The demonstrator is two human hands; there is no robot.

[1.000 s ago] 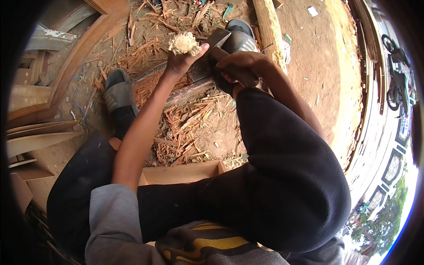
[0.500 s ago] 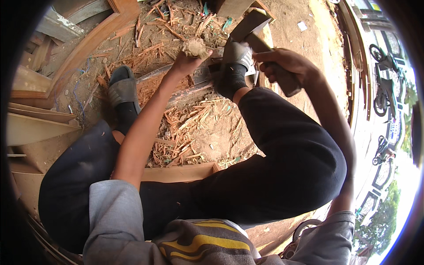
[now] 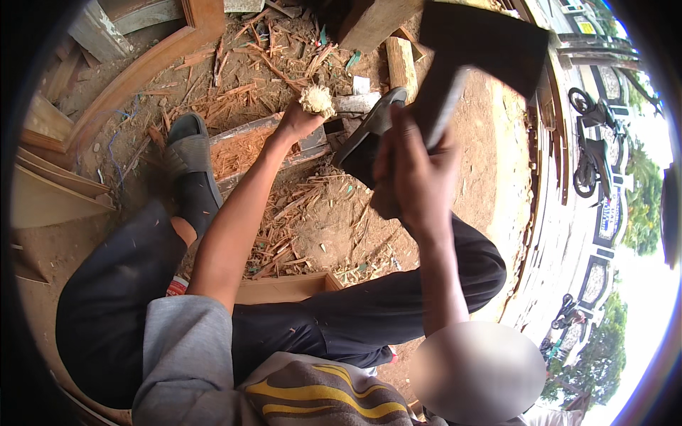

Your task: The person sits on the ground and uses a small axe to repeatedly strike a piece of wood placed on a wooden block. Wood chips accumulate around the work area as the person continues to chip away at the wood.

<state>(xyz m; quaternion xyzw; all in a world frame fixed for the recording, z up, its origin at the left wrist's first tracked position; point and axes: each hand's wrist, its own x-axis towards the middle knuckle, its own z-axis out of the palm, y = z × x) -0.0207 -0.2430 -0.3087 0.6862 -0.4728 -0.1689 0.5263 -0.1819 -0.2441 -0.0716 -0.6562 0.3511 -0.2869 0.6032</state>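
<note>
My right hand (image 3: 419, 167) is closed round the handle of a dark, broad-headed hatchet (image 3: 486, 46). The hatchet is raised at the upper right, its head well clear of the wood and close to the view. My left hand (image 3: 302, 124) grips a chisel by its wooden handle (image 3: 317, 101), whose pale top end is frayed. The chisel's blade is hidden under the hand. Below it lies a weathered timber beam (image 3: 245, 149) with a rough, reddish chipped face. My sandalled feet rest on either side of the left hand, the right sandal (image 3: 369, 135) beside the beam.
Splinters (image 3: 291, 220) cover the brown dirt ground. A curved wooden frame (image 3: 142, 92) and boards (image 3: 60, 188) stand at the left. A thick timber block (image 3: 376, 25) lies at the top. Stacked planks (image 3: 543, 163) run along the right, with parked motorcycles (image 3: 586, 142) beyond.
My right hand has lifted the hatchet from beside the right foot, up toward the view. My right knee has shifted inward, and the right foot has tilted. The left hand keeps its grip on the chisel.
</note>
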